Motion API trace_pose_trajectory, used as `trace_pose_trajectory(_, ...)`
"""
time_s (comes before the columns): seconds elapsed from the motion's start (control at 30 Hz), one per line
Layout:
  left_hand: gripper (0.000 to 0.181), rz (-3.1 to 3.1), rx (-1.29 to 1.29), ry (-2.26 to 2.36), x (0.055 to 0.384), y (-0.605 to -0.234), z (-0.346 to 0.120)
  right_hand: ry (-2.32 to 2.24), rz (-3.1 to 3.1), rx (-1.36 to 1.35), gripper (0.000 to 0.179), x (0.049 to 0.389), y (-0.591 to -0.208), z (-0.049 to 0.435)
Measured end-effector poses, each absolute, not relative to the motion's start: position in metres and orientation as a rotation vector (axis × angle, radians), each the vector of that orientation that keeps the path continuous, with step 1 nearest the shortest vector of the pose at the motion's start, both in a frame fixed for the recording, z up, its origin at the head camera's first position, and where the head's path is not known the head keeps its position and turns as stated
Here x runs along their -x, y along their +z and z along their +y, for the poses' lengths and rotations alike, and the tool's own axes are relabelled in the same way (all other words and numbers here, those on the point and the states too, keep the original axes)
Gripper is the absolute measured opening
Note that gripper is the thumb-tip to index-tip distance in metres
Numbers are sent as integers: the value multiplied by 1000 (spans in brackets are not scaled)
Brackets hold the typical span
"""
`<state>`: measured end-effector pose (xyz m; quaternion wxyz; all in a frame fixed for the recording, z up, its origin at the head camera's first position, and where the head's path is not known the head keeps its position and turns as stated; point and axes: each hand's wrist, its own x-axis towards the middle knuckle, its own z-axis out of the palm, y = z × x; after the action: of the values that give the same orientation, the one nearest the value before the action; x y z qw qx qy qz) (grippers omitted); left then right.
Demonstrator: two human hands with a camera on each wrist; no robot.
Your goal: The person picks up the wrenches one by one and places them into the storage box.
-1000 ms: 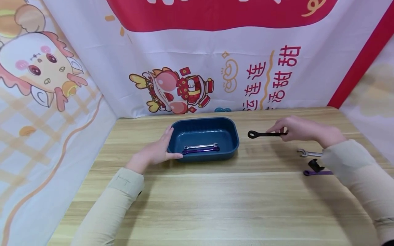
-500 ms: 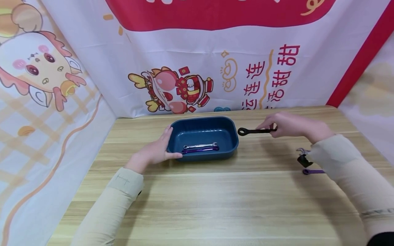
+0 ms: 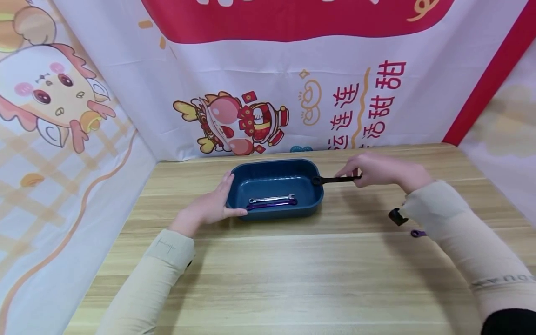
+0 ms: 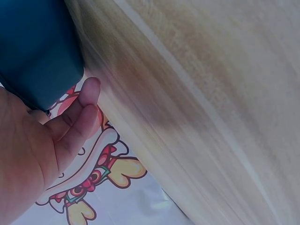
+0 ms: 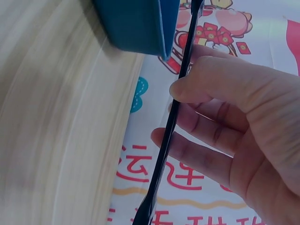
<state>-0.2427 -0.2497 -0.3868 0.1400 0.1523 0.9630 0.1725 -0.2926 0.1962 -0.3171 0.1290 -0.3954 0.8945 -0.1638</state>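
- Two spanners, one slim silver metal spanner and one slim purple metal spanner, already lie side by side on the floor of the dark blue rounded plastic tray.
- You hold a third tool, a slim black metal spanner, above the counter; its ring end is at the tray's right rim, not yet inside.
- Judged from this, the sorting is roughly half done: a purple ring end shows on the light wooden counter beside your right sleeve. The rest of it is hidden, and any other tools there cannot be confirmed.
- Your right hand pinches the black spanner's shaft between thumb and fingers; the right wrist view shows the fingers curled loosely round it, the tool level and pointing towards the tray.
- Your left hand lies on the counter with its fingers straight against the tray's left wall, thumb at the near corner, steadying it; it clasps nothing.
- A small black object sits at your right wrist; its nature cannot be told.
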Motion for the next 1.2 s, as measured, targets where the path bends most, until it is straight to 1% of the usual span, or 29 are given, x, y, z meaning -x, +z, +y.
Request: trace_pose_trajectory(1.2, 124, 2768, -416, 518, 244, -388, -251, -405, 2525, 1176, 45, 306, -316, 141)
